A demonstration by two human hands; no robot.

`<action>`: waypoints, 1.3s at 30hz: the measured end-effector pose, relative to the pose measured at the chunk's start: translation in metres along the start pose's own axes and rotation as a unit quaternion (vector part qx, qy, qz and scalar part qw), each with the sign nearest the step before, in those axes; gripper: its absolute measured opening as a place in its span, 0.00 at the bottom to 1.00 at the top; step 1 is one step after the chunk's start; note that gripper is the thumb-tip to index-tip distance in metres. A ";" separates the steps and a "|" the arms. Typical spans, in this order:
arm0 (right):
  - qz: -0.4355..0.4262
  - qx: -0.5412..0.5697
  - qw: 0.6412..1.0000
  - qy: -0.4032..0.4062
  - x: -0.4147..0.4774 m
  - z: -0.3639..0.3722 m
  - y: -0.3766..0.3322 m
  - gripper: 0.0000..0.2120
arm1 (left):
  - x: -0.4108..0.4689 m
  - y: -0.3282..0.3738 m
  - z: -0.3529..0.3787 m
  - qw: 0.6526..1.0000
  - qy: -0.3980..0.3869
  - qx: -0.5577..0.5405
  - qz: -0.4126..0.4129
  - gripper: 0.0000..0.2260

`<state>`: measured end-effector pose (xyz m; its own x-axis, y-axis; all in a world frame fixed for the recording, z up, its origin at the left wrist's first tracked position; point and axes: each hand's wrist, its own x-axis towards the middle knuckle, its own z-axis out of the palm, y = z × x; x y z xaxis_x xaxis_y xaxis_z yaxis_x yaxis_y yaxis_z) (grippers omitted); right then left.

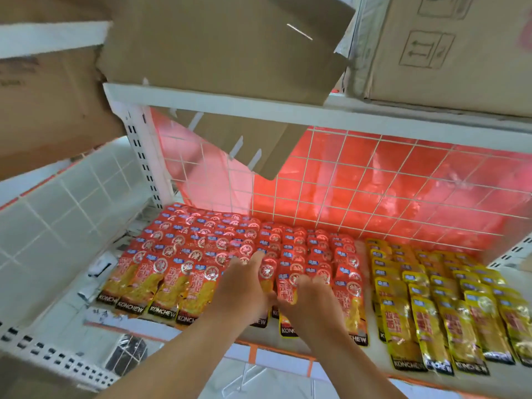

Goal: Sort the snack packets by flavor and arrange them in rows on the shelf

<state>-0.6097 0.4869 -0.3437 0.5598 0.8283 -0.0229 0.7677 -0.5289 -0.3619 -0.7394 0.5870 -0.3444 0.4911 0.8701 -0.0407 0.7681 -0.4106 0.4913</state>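
Red snack packets [184, 254] lie in overlapping rows across the left and middle of the white shelf [371, 309]. Yellow packets [443, 300] fill rows on the right, with a bare strip of shelf between the two colours. My left hand [241, 286] rests on the front of a middle red row, fingers curled over a red packet [266, 273]. My right hand [308, 300] lies beside it, gripping a red packet [286, 283] at the front of the neighbouring row. Both hands hide the packets beneath them.
A white wire grid [374, 180] with red backing closes the shelf's rear. Cardboard boxes [224, 44] sit on the shelf above, one flap [259, 142] hanging down into the opening. A perforated white upright [144, 156] stands at left. An orange-trimmed front edge [253, 349] runs below.
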 end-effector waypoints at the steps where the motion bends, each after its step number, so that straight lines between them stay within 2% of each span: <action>1: 0.003 -0.007 1.000 0.004 -0.001 0.000 -0.002 0.32 | 0.002 -0.002 -0.001 1.000 -0.008 0.008 0.003 0.41; 8: 0.026 -0.032 0.999 0.001 -0.005 0.004 -0.010 0.28 | 0.007 -0.008 -0.002 0.995 -0.011 0.091 0.044 0.38; 15: 0.018 -0.066 0.997 -0.029 -0.007 0.005 -0.012 0.30 | 0.008 -0.011 -0.007 0.983 -0.008 0.154 0.094 0.32; 20: 0.011 -0.061 0.997 -0.034 -0.007 0.005 -0.013 0.24 | 0.006 -0.010 -0.013 0.982 -0.004 0.153 0.111 0.27; 25: 0.000 -0.062 0.997 -0.035 -0.007 0.005 -0.013 0.24 | 0.003 -0.007 -0.016 0.983 -0.015 0.149 0.111 0.29; 32: -0.012 -0.054 0.998 -0.031 -0.004 0.002 -0.008 0.24 | 0.001 -0.004 -0.021 0.985 -0.018 0.129 0.115 0.27; 35: -0.016 -0.040 0.999 -0.027 0.003 -0.008 -0.006 0.23 | 0.002 -0.001 -0.027 0.983 0.004 0.119 0.141 0.23; 39: -0.028 -0.038 0.999 -0.012 0.016 -0.037 -0.009 0.20 | 0.007 0.010 -0.045 0.977 0.032 0.100 0.184 0.23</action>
<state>-0.5959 0.4979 -0.3066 0.5079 0.8610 -0.0264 0.8201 -0.4927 -0.2909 -0.7469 0.6014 -0.3011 0.7270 0.6666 0.1646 0.6129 -0.7380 0.2823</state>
